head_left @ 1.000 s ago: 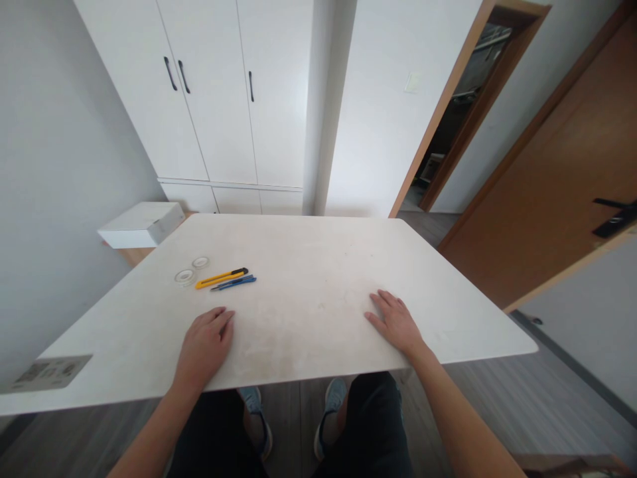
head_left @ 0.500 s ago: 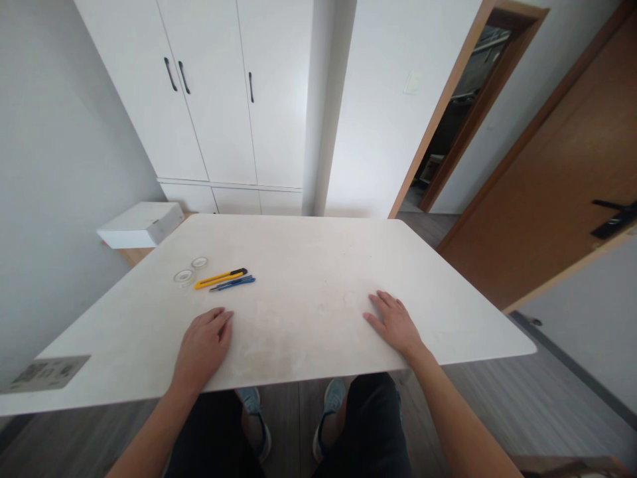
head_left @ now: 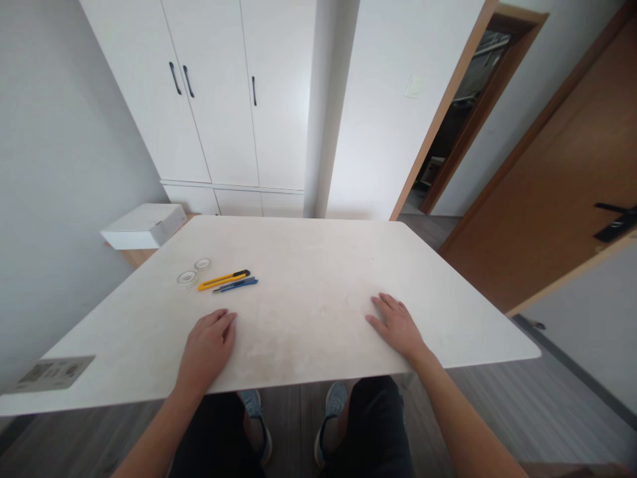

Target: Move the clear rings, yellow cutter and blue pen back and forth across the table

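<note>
On the white table [head_left: 303, 252], my left hand [head_left: 208, 345] rests near the front edge. Its fingers lie close together on the surface, thumb alongside, with no object seen in it. Farther right, my right hand [head_left: 397, 326] lies palm down, fingers spread, holding nothing. Beyond my left hand is a yellow utility knife [head_left: 223, 280] with a black end. Just in front of that lie slim blue tools [head_left: 236, 285], apparently pen-like, their exact kind and number unclear. Two clear tape rolls, a nearer one [head_left: 188, 279] and a farther one [head_left: 202, 264], lie left of the knife.
A printed grey label [head_left: 52, 374] is at the table's front left corner. Past the left edge stands a white box [head_left: 144, 226] on a wooden surface. White cabinets [head_left: 229, 119] rise behind the table, and a brown door [head_left: 557, 172] is at the right.
The whole view has shifted slightly, with things appearing a little further right and lower. Both hands and the tools keep their places on the table.
</note>
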Demonstrator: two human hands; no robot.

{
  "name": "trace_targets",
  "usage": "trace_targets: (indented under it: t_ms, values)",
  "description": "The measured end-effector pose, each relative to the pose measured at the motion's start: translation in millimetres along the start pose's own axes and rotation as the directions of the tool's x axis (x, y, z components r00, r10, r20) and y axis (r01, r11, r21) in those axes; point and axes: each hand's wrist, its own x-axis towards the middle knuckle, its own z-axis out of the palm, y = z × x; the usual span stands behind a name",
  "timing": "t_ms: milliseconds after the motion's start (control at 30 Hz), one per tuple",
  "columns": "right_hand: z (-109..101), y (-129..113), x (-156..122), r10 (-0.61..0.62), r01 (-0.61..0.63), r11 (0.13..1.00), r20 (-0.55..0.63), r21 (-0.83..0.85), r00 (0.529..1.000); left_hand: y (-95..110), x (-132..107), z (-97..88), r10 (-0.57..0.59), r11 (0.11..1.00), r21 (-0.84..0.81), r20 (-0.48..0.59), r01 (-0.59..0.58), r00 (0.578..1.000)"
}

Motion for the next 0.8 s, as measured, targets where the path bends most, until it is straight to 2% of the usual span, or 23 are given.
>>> trace_targets:
  t_ms: [100, 167, 233, 300, 367, 467, 600, 700, 800]
  values:
    - [-5, -14, 16, 0.012, -0.012, 0.999, -0.012, 0.033, 1.000, 4, 0, -0.5, -0.014, 1.000, 0.018, 0.012, 0.013, 1.000]
    - [-13, -39, 35, -0.033, 0.033, 0.995, -0.001, 0.093, 0.999, 7, 0, -1.4, -0.024, 1.000, 0.013, 0.015, 0.024, 1.000]
    - [-24, -80, 60, -0.115, 0.109, 0.978, 0.021, 0.179, 0.993, 10, 0, -2.7, -0.042, 0.999, -0.003, 0.015, 0.042, 0.999]
    - [-36, -135, 88, -0.222, 0.201, 0.942, 0.052, 0.270, 0.974, 13, -1, -4.1, -0.064, 0.998, -0.021, 0.017, 0.065, 0.998]
    - [-46, -198, 116, -0.359, 0.311, 0.891, 0.094, 0.331, 0.929, 15, -1, -5.4, -0.089, 0.995, -0.039, 0.023, 0.090, 0.996]
    - [-52, -297, 154, -0.554, 0.488, 0.810, 0.152, 0.324, 0.818, 17, -1, -7.1, -0.112, 0.990, -0.084, 0.048, 0.116, 0.992]
    - [-39, -409, 195, -0.705, 0.662, 0.709, 0.255, 0.243, 0.661, 18, -1, -8.3, -0.139, 0.976, -0.159, 0.079, 0.150, 0.987]
    - [-20, -466, 217, -0.719, 0.726, 0.674, 0.343, 0.132, 0.605, 19, -1, -8.5, -0.164, 0.965, -0.193, 0.094, 0.180, 0.982]
    - [-2, -501, 230, -0.684, 0.747, 0.663, 0.445, 0.050, 0.578, 19, -1, -8.8, -0.175, 0.958, -0.210, 0.112, 0.196, 0.978]
